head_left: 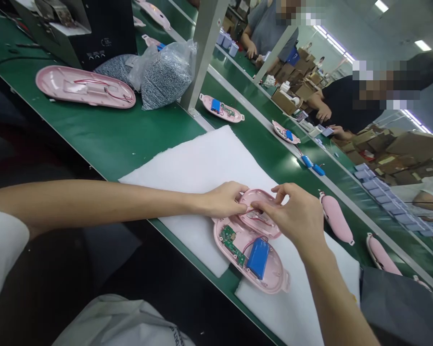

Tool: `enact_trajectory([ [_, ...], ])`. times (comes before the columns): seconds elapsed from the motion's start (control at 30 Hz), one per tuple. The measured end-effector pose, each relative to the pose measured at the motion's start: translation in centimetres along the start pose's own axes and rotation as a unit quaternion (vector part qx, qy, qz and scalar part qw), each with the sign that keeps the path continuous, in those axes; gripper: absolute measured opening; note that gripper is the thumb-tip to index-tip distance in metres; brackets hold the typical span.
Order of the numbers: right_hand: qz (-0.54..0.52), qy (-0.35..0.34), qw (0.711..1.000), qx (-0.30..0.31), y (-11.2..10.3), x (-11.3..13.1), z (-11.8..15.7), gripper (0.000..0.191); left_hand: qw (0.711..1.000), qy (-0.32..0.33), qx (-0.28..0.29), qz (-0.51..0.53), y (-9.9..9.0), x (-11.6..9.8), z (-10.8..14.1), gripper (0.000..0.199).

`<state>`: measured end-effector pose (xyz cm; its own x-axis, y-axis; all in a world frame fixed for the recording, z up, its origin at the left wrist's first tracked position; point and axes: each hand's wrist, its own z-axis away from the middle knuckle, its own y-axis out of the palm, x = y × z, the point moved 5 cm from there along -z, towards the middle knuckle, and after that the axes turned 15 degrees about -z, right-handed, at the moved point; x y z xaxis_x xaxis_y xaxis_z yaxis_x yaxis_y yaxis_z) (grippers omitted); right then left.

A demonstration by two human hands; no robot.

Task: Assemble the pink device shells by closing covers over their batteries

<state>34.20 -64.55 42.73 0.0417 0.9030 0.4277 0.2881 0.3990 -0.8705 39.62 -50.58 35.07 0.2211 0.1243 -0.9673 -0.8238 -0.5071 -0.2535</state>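
Observation:
My left hand (225,199) is closed on the near end of a pink plastic casing half (260,222), thumb over its rim. My right hand (298,211) is at the same half, its thumb pressed inside near thin red wires and its fingers curled by the far rim. What lies under that thumb is hidden. Just below, overlapped by the held half, the other pink casing half (274,281) lies open side up. It carries a green circuit board (233,245) and a blue battery pack (258,258), with wires running toward the held half.
White foam sheets (202,163) cover part of the green bench (101,139). Another pink shell (84,86), a bag of dark granules (168,74) and a black box (104,33) stand left. Pink casings (337,218) lie along the conveyor. Several people work opposite. A post (205,53) rises at the bench.

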Motion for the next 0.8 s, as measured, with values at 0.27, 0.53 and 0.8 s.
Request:
enact_trajectory([
  [0.27, -0.147, 0.020, 0.988, 0.043, -2.1, -0.2, 0.1, 0.023, 0.994, 0.076, -0.041, -0.073, -0.5, -1.1, 0.6, 0.017],
  [0.53, 0.025, -0.207, 0.978, -0.002, -1.6, 4.4, 10.6, 0.007, 0.916, 0.233, 0.171, -0.278, -0.2, -3.7, 3.8, 0.051],
  [0.8, 0.009, 0.026, 0.989, 0.145, 5.0, 2.4, 12.1, 0.100, 0.885, 0.189, 0.171, -0.389, -5.3, -5.3, -1.1, 0.072],
])
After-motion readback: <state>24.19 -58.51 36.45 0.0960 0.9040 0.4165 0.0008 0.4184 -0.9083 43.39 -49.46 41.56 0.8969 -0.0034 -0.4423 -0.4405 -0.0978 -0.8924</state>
